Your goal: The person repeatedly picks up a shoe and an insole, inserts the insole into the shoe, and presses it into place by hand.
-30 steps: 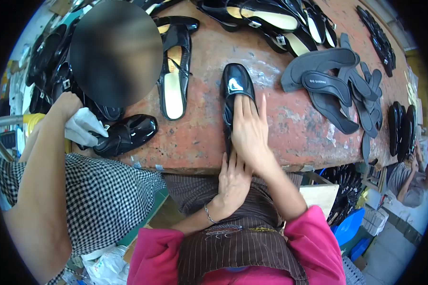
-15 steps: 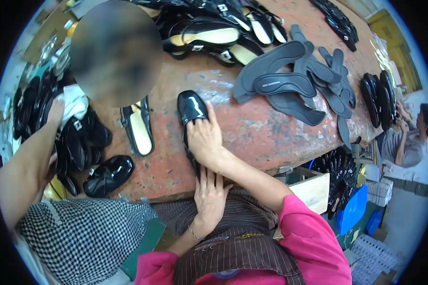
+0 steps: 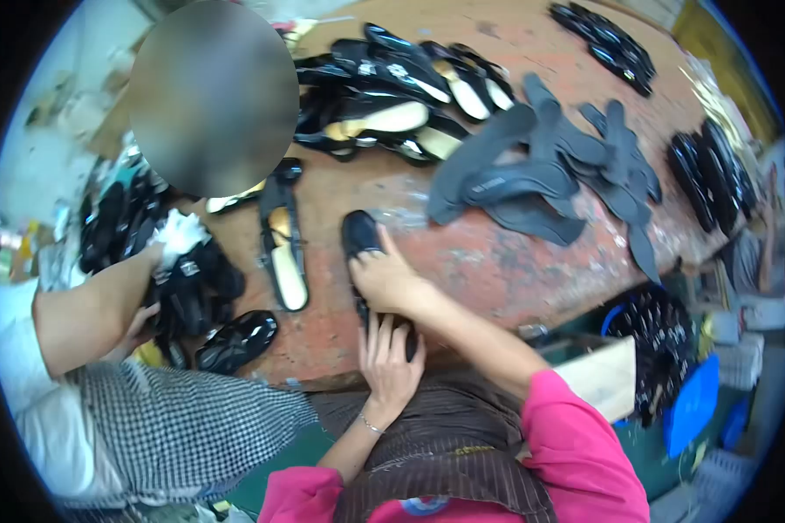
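A black glossy shoe [image 3: 360,234] lies on the red-brown table [image 3: 480,296], its toe pointing away from me. My right hand [image 3: 384,277] reaches into its opening from above, the fingertips hidden inside and the thumb along its side. Below, at the table's front edge, my left hand [image 3: 391,362] rests against the heel end with its fingers spread. A dark rounded part of the shoe shows between those fingers. Grey insoles [image 3: 515,187] lie in a loose heap to the right.
A co-worker's arm [image 3: 96,322] at the left holds a white cloth [image 3: 181,234] over black shoes. One sandal [image 3: 286,261] and one shoe [image 3: 237,343] lie nearby. More shoes [image 3: 384,113] are piled at the back. A blue bin [image 3: 692,405] is below right.
The view has shifted. My right hand is still in the shoe, and my left fingers have spread around its heel end. The co-worker's cloth has moved over the left shoes.
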Tool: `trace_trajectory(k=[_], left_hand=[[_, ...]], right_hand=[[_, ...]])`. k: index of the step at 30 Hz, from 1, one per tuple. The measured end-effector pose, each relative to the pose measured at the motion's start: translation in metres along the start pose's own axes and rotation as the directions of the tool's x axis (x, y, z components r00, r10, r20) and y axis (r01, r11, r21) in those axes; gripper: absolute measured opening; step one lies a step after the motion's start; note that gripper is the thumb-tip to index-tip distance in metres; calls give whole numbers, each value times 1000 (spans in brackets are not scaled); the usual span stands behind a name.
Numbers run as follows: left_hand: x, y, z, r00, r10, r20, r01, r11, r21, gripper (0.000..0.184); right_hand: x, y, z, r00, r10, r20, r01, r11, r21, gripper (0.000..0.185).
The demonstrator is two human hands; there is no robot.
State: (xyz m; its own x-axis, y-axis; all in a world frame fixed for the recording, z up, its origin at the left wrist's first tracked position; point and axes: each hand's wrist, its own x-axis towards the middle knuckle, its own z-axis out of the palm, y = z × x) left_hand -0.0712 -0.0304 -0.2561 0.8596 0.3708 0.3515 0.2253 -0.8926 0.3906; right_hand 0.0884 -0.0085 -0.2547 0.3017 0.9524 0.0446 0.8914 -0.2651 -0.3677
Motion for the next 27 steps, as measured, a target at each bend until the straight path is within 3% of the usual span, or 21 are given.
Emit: trace_trajectory(k=[1,2,3,4,5,6,7,9,12,15,17,19,21,22,23,24,25,26,27], left_hand=[[7,1,-3,991,-133,22,134,981,-138,24],[12,-6,-12,993,-116,19,118,975,-187,22],[17,-12,-21,995,-103,17,104,964,-246,20],[22,-18,-37,994,-108,-35,94,955,-283,20],[27,-24,-54,991,-103,-81,76,955,-285,19],[35,-31,-73,987,-81,-136,46,969,-243,19],[42,-39,-93,980,-53,-189,16,981,-192,19],[64,-57,-123,959,17,-283,-26,999,-27,18],[103,-93,-150,922,88,-376,23,959,281,20],[134,-151,-167,883,-20,-468,241,877,416,19],[136,-201,-171,845,-211,-492,431,812,393,16],[136,-218,-173,813,-485,-322,572,565,594,18],[133,-220,-164,718,-641,-272,671,534,514,20],[132,-213,-154,728,-568,-383,685,579,442,23],[129,-202,-141,802,-343,-489,584,621,523,28],[138,-184,-135,857,-275,-435,464,778,423,32],[146,-161,-130,898,-197,-393,327,896,300,36],[156,-135,-116,927,-231,-294,249,968,24,37],[166,-110,-99,954,-234,-190,180,948,-262,38]], right_hand=[[-16,11,-8,992,-71,-109,89,980,176,32],[-33,34,-21,956,-245,-164,292,859,420,41],[-50,45,-67,973,-212,-93,220,719,659,42],[-68,65,-91,980,-83,-179,179,759,626,41],[-89,75,-127,972,147,-186,-21,834,552,36],[-100,104,-129,899,251,-358,-137,939,315,31],[-114,131,-133,851,369,-374,-369,926,74,43],[-126,160,-135,853,338,-399,-430,887,-168,65],[-125,188,-127,895,340,-290,-392,908,-145,74],[-119,193,-133,920,348,-182,-375,915,-149,70],[-118,188,-134,934,257,-250,-288,953,-99,66],[-120,186,-133,943,211,-258,-239,968,-82,64],[-118,190,-133,958,194,-210,-217,971,-95,63],[-116,185,-138,955,190,-226,-217,971,-99,61],[-114,177,-146,952,153,-264,-181,980,-86,60],[-112,166,-157,947,114,-299,-143,987,-75,59],[-110,155,-166,941,73,-331,-100,993,-66,59],[-108,147,-170,924,-8,-383,-44,991,-127,57],[-107,138,-175,915,-67,-398,14,991,-135,57]])
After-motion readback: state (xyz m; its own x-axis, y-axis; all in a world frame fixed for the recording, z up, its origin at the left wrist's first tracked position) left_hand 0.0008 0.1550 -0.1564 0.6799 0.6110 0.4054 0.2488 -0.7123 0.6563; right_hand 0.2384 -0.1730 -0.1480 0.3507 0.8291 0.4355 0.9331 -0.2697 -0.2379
